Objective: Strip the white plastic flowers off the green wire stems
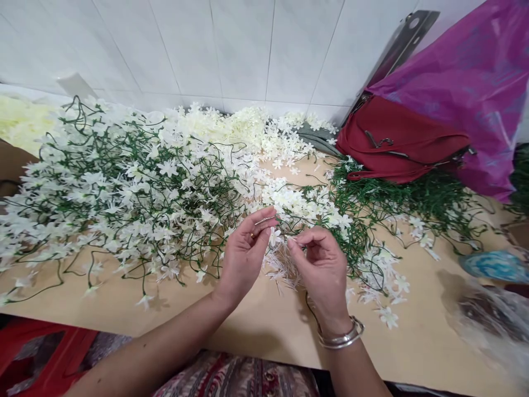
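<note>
My left hand [246,251] is closed, thumb and fingers pinching a small white artificial flower [274,237] at its edge. Close by on the right, my right hand [320,259] is closed too, its thumb and index finger pinched at a thin piece too small to name. Below and between both hands lies a little heap of thin white stamens [285,267]. Just behind them are loose white flower heads [308,204]. A dark green stem curves beside my right wrist, which wears silver bangles [341,335].
A big pile of white flowers on green stems [136,193] fills the left. Cream petals [243,124] lie along the tiled wall. To the right are bare green stems [397,193], a red bag [400,138], a purple plastic bag [467,82] and clear plastic [487,325].
</note>
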`<state>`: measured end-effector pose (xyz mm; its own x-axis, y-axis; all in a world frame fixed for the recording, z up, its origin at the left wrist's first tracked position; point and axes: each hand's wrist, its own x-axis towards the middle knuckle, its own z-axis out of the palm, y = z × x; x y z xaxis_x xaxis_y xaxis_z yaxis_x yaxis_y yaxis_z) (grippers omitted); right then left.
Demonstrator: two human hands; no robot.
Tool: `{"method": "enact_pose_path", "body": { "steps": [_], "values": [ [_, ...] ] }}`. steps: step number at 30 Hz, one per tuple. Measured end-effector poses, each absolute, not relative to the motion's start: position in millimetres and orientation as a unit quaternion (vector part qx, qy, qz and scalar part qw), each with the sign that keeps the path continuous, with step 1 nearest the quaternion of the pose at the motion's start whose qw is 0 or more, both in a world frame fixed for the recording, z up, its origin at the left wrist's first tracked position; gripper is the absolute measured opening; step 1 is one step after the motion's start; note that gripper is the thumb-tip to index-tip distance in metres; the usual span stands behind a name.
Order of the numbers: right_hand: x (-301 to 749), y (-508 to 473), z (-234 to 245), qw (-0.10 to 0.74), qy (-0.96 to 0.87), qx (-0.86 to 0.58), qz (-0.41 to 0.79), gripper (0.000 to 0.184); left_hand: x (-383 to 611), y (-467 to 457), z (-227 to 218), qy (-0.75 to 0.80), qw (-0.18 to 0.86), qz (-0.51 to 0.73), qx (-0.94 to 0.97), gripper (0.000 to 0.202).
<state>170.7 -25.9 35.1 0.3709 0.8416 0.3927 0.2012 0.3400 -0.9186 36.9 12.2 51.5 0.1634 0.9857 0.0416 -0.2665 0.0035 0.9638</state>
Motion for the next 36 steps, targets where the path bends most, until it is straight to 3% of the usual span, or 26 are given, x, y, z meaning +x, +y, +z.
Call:
{"method": "enact_pose_path", "body": {
  "steps": [5,8,12,15,20,24,31,36],
  "values": [
    [162,-27,35,0.590,-0.540,-0.546,0.249,0.015,38,8,50,0.372,0.588,0.519,0.497,0.030],
    [159,-27,31,0.606,-0.515,-0.552,0.251,0.013,41,8,50,0.365,0.604,0.511,0.491,0.029],
    [158,-26,31,0.622,-0.458,-0.547,0.323,0.026,43,9,48,0.364,0.613,0.518,0.472,0.026],
    [157,-26,33,0.607,-0.430,-0.553,0.375,0.028,44,8,45,0.344,0.576,0.543,0.506,0.028],
    [158,-24,32,0.631,-0.389,-0.564,0.364,0.025,47,6,43,0.315,0.487,0.555,0.596,0.026],
    [162,-23,27,0.624,-0.381,-0.520,0.441,0.026,48,9,41,0.294,0.549,0.555,0.552,0.026],
    [165,-25,27,0.608,-0.469,-0.566,0.300,0.005,44,17,46,0.331,0.621,0.533,0.471,0.029],
    [172,-24,29,0.659,-0.443,-0.509,0.333,0.005,35,25,52,0.372,0.566,0.558,0.480,0.024]
  ]
}}
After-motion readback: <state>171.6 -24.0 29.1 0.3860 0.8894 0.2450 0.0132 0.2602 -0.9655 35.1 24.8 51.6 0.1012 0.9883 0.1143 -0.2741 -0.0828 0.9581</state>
